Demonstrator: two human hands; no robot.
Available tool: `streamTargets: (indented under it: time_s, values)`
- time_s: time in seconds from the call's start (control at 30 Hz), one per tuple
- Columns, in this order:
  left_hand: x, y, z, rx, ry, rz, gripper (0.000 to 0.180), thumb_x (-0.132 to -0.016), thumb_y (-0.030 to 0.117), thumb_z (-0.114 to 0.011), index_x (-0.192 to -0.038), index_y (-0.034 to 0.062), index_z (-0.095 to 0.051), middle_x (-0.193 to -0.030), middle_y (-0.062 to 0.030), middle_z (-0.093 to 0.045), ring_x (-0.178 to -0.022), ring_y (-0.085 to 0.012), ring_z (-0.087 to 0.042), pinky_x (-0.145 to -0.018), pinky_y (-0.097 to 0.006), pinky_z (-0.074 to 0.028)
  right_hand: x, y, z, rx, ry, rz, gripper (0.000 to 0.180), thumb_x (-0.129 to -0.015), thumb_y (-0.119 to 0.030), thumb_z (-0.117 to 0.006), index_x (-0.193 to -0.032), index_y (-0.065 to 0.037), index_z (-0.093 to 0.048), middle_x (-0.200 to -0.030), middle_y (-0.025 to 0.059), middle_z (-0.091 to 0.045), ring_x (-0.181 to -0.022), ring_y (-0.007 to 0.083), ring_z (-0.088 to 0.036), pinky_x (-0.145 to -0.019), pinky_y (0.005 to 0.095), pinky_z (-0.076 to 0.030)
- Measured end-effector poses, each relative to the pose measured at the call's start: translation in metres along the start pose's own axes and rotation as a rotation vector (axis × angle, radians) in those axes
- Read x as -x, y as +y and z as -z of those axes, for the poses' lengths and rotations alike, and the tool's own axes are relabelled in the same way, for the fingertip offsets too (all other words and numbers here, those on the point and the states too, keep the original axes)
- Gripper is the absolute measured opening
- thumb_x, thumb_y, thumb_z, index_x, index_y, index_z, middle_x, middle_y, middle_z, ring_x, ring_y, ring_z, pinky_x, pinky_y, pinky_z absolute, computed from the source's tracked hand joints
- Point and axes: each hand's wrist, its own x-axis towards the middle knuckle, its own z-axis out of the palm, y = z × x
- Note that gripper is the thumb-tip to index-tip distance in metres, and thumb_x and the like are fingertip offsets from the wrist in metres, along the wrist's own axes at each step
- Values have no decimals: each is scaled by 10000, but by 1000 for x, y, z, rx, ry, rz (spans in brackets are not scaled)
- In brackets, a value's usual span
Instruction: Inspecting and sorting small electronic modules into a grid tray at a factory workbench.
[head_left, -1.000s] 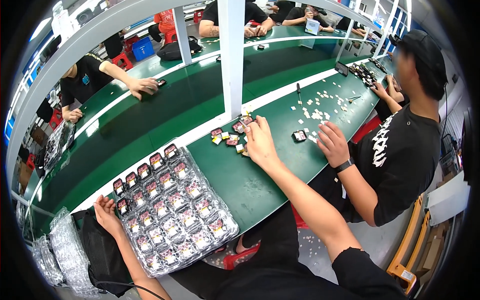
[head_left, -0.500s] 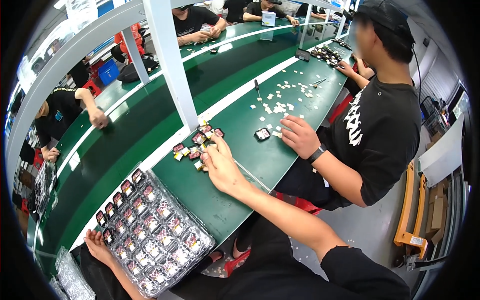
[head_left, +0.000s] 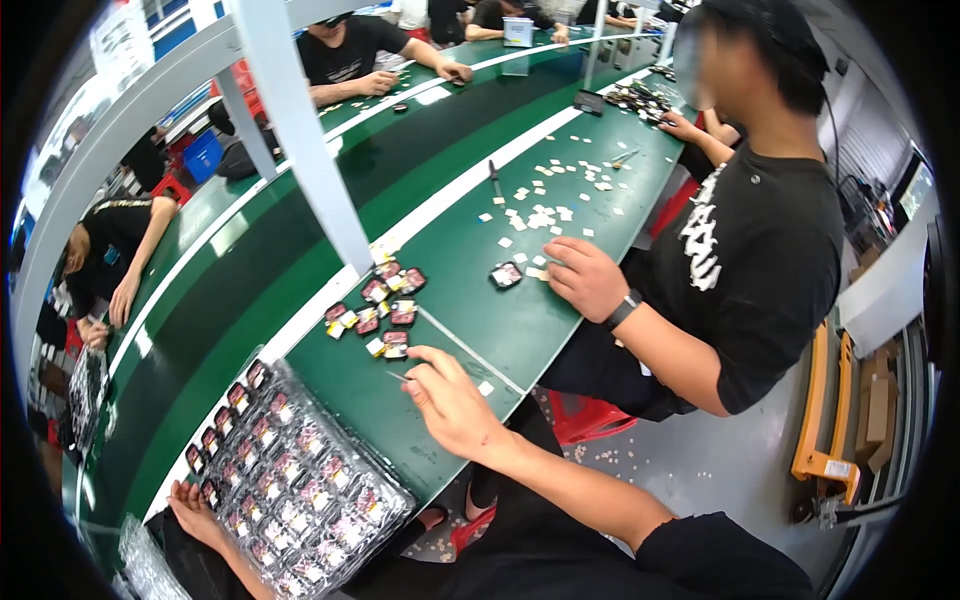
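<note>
My right hand (head_left: 452, 408) is over the green bench, just nearer to me than a loose cluster of small black square modules (head_left: 402, 312) with pinkish faces and white-yellow tabs. Thumb and forefinger pinch a thin pointed tool (head_left: 398, 376), its kind too small to make out. The closest module (head_left: 396, 344) lies a little beyond the fingertips. A clear plastic tray (head_left: 372, 447) of many pockets, filled with similar modules, tilts over the bench's near edge. Beside its left edge rests my left hand (head_left: 196, 508), fingers stretched and loosely apart; whether it bears the tray's weight is unclear.
A co-worker's hand (head_left: 592, 280) is at the right, near a single module (head_left: 507, 275) and scattered pale squares (head_left: 540, 217). A white post (head_left: 305, 140) rises behind the cluster. More clear plastic trays (head_left: 150, 560) lie at lower left. A red stool (head_left: 590, 418) stands below the bench.
My right hand has drawn back from the module cluster toward me, and the thin tool now shows in its pinch. My left hand stays beside the tray. The whole view has shifted slightly.
</note>
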Motion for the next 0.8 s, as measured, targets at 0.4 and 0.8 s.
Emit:
streamTargets:
  time_s: [0.4,0.8]
  values:
    - [59,45,-79,88,36,-25,434,-1137,321,-419,-1136,-47,-649,-959,-102,-683,-811,-145,-673,-745,-280,-545,8,30,12,65,-34,-27,299,-1122,-196,-432,-978,32,-560,-1337,184,-610,-1188,289,-582,-1048,372,-419]
    - [60,52,-71,41,48,-57,466,-1145,344,-397,-1137,-48,-650,-971,-84,-674,-828,-137,-668,-754,-280,-536,6,45,7,15,-106,18,312,-1134,-199,-450,-1163,72,-601,-1278,128,-617,-1134,212,-579,-1036,332,-429]
